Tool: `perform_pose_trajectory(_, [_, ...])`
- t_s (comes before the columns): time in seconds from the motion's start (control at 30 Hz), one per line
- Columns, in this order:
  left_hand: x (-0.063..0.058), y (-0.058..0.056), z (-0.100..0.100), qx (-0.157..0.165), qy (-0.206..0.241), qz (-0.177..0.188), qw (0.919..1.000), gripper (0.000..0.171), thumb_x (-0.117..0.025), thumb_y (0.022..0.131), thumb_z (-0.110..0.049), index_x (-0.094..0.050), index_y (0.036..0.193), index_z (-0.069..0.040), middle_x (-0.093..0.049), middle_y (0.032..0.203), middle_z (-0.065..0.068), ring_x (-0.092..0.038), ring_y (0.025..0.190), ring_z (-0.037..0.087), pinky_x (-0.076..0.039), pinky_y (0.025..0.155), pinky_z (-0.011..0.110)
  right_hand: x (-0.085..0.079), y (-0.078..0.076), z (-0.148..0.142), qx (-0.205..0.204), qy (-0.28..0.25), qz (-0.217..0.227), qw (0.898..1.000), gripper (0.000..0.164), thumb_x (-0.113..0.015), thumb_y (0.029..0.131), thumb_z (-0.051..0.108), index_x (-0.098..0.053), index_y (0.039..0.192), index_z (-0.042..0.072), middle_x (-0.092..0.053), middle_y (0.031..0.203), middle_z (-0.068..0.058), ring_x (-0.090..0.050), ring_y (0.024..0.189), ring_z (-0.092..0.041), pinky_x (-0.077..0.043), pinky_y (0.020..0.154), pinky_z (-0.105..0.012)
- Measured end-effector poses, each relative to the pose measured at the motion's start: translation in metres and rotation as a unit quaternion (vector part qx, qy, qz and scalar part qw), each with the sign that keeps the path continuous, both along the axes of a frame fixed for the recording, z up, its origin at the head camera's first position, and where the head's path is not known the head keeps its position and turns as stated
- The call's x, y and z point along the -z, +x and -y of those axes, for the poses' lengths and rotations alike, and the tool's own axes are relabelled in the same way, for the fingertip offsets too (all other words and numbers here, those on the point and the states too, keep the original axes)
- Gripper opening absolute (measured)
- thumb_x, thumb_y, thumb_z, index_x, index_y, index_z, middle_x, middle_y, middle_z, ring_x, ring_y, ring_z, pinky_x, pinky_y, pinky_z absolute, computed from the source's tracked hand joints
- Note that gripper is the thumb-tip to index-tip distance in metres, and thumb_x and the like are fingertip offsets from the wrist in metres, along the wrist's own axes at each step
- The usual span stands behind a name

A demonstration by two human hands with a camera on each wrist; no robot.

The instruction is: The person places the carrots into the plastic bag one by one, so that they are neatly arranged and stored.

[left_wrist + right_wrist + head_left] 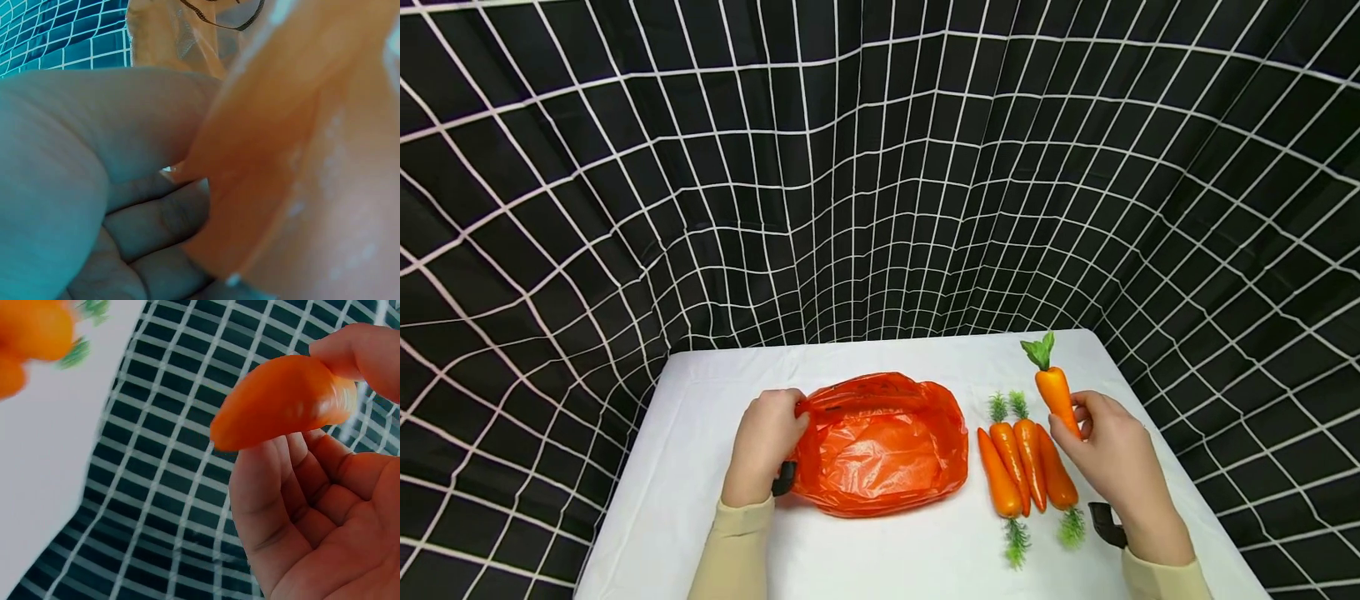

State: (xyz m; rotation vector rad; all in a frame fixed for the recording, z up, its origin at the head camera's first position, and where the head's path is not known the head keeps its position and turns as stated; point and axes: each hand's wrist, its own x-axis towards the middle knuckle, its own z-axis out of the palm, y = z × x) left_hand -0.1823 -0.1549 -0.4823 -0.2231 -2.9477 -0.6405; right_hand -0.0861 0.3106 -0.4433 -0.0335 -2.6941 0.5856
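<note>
A red plastic bag [880, 454] lies on the table with its mouth spread wide, facing up. At its left rim my left hand [769, 437] pinches the plastic; in the left wrist view the thumb and curled fingers [156, 222] close on a fold of the bag [269, 169]. My right hand [1112, 442] holds a carrot [1054, 392] with a broad-leaved green top, raised above the table's right side. The right wrist view shows the carrot [281, 403] between thumb and fingers; its leaves are out of sight there.
Several more carrots [1006, 483] lie side by side between the bag and my right hand, their feathery tops pointing both ways. A white cloth covers the table [700, 400]. Black curtains [880, 208] with a white grid stand behind and at both sides.
</note>
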Motion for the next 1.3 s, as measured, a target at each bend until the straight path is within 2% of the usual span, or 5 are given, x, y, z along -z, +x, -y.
perform_pose_trajectory(0.27, [0.000, 0.001, 0.000, -0.004, 0.002, 0.003, 1.0000, 0.007, -0.083, 0.094, -0.008, -0.084, 0.100, -0.006, -0.082, 0.092, 0.010, -0.075, 0.080, 0.027, -0.064, 0.079, 0.048, -0.019, -0.011, 0.052, -0.096, -0.001, -0.039, 0.995, 0.036, -0.090, 0.091, 0.019, -0.075, 0.121, 0.006, -0.073, 0.104, -0.005, -0.062, 0.079, -0.016, -0.057, 0.064, -0.027])
perform_pose_trajectory(0.5, [0.002, 0.001, 0.002, 0.001, 0.006, -0.001, 1.0000, 0.008, -0.083, 0.093, -0.008, -0.085, 0.101, -0.006, -0.083, 0.094, 0.009, -0.077, 0.083, 0.027, -0.065, 0.082, 0.049, -0.015, -0.023, 0.101, -0.184, 0.000, -0.046, 0.982, 0.035, -0.091, 0.091, 0.024, -0.077, 0.120, 0.013, -0.073, 0.103, 0.003, -0.064, 0.080, -0.009, -0.059, 0.066, -0.025])
perform_pose_trajectory(0.83, [0.000, 0.001, 0.002, 0.004, 0.005, -0.010, 0.9999, 0.009, -0.084, 0.093, -0.008, -0.085, 0.102, -0.006, -0.084, 0.096, 0.010, -0.079, 0.086, 0.029, -0.066, 0.083, 0.050, 0.014, -0.043, 0.167, -0.269, 0.007, -0.016, 0.963, 0.030, -0.089, 0.091, 0.027, -0.077, 0.117, 0.019, -0.071, 0.104, 0.010, -0.060, 0.081, -0.005, -0.056, 0.073, -0.024])
perform_pose_trajectory(1.1, [0.000, 0.001, -0.001, 0.000, 0.002, -0.003, 1.0000, 0.011, -0.085, 0.093, -0.009, -0.085, 0.104, -0.006, -0.084, 0.099, 0.011, -0.080, 0.088, 0.030, -0.066, 0.085, 0.050, 0.043, -0.052, 0.190, -0.303, 0.032, 0.005, 0.953, 0.029, -0.091, 0.090, 0.027, -0.077, 0.112, 0.015, -0.071, 0.100, 0.007, -0.058, 0.079, -0.006, -0.057, 0.074, -0.026])
perform_pose_trajectory(1.3, [0.001, 0.001, 0.001, 0.000, -0.002, -0.001, 1.0000, 0.011, -0.085, 0.094, -0.010, -0.085, 0.104, -0.006, -0.084, 0.098, 0.011, -0.079, 0.087, 0.030, -0.066, 0.084, 0.050, 0.064, -0.059, 0.197, -0.316, 0.059, 0.053, 0.945, 0.026, -0.090, 0.092, 0.029, -0.077, 0.110, 0.017, -0.069, 0.096, 0.007, -0.055, 0.077, -0.007, -0.055, 0.074, -0.027])
